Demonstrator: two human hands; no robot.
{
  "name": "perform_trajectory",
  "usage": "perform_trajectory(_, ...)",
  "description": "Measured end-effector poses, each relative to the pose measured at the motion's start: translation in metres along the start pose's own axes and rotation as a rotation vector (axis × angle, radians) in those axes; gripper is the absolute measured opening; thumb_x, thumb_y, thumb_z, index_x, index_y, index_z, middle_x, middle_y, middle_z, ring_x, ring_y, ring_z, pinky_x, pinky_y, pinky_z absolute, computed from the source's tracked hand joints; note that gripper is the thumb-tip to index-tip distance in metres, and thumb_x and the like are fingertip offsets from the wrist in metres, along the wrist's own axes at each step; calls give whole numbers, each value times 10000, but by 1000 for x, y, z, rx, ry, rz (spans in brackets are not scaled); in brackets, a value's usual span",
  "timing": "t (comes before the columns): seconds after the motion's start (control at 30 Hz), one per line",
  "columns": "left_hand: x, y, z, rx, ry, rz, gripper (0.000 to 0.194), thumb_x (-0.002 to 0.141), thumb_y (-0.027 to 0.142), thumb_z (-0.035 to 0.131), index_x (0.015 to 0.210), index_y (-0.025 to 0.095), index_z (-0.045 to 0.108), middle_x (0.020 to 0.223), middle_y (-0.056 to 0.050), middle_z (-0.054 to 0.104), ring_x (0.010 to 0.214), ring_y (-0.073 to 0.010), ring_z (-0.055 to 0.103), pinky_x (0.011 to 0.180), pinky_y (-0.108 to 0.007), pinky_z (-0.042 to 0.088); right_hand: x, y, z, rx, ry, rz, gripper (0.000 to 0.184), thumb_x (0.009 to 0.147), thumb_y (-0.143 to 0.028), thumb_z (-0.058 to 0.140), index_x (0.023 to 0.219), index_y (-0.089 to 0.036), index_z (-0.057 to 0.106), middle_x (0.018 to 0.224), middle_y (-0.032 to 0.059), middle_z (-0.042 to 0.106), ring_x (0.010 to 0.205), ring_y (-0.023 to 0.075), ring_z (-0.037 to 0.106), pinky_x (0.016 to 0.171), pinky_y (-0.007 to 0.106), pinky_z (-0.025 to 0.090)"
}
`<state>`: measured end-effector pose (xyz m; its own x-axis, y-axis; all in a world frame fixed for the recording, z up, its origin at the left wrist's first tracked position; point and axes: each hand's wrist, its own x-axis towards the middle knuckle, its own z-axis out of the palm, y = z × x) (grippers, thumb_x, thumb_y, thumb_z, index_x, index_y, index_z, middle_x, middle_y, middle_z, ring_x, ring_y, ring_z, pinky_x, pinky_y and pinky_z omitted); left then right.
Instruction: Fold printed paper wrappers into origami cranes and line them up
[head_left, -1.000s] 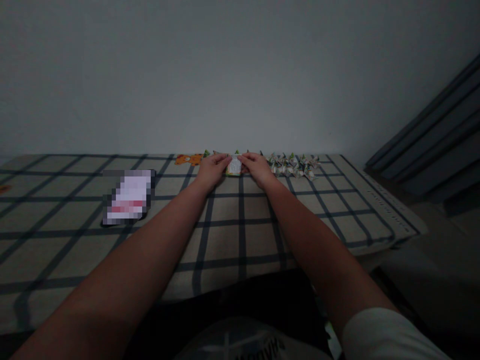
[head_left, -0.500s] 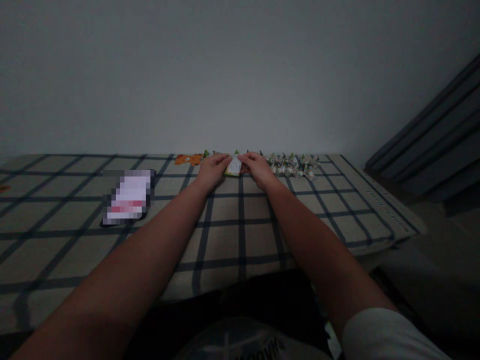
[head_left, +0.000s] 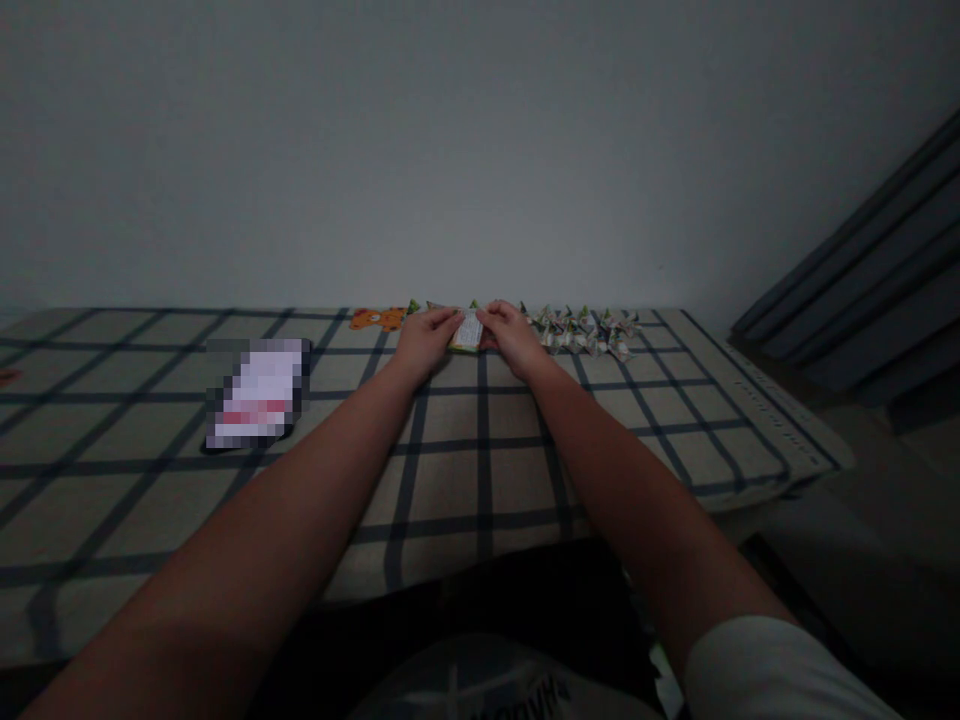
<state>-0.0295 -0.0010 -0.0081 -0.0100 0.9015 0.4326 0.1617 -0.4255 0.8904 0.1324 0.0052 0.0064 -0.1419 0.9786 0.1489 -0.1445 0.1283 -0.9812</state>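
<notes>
Between both hands, just above the far part of the cloth, is a small flat printed packet (head_left: 469, 330), white with lines of fine text and a green and yellow lower edge. My left hand (head_left: 424, 340) pinches its left side between thumb and fingers. On its right side the thumb and fingers of my right hand (head_left: 516, 338) are closed. Just right of that hand lies a cluster of small shiny wrapped pieces (head_left: 577, 332) with pointed, twisted ends and green-and-white print. More green tips show behind my hands, partly hidden by them.
A phone with a blurred, lit screen (head_left: 259, 390) lies on the left of the checked tablecloth (head_left: 450, 480). An orange bear figure (head_left: 376, 319) is near the back edge, against the grey wall (head_left: 480, 150). Dark curtain folds (head_left: 862, 270) hang at right.
My right hand has shifted very slightly while still at the packet. The left hand, packet, phone and wrapped pieces stay where they were.
</notes>
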Motion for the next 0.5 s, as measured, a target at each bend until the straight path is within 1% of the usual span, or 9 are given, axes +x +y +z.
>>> perform_trajectory(0.1, 1, -1, -2, -2, 56, 6, 371, 783, 478, 699, 929, 151, 792, 843, -46, 748, 781, -191, 631, 738, -296, 499, -2, -3, 0, -57, -32, 11, 148, 871, -289, 706, 867, -195, 591, 682, -45, 614, 611, 92, 588, 599, 207, 512)
perform_trajectory(0.2, 2, 0, -2, -20, 68, -4, 363, 776, 461, 716, 940, 146, 796, 867, -54, 759, 800, -194, 642, 755, -304, 514, -2, -5, -1, -107, -15, -8, 99, 880, -204, 686, 821, -173, 612, 651, -40, 612, 573, 85, 576, 596, 208, 502)
perform_trajectory(0.3, 2, 0, 0, -102, 49, -54, 391, 746, 479, 756, 944, 144, 796, 861, -63, 755, 788, -189, 647, 746, -309, 523, 1, -4, -3, -143, 18, -49, 133, 869, -183, 689, 775, -177, 595, 626, -52, 592, 548, 83, 552, 566, 201, 473)
perform_trajectory(0.37, 2, 0, 2, -170, 30, -99, 422, 721, 505, 783, 942, 146, 792, 845, -63, 745, 784, -190, 652, 735, -314, 534, 4, -2, -5, -149, 50, -76, 150, 857, -207, 707, 773, -183, 585, 629, -59, 588, 553, 83, 548, 563, 198, 467)
perform_trajectory(0.5, 0, 1, 3, -239, -57, -174, 440, 654, 517, 843, 874, 141, 781, 841, -57, 729, 792, -191, 652, 743, -333, 574, 8, 2, -7, -121, 91, -111, 189, 845, -279, 732, 785, -190, 577, 652, -58, 596, 578, 86, 562, 590, 201, 487)
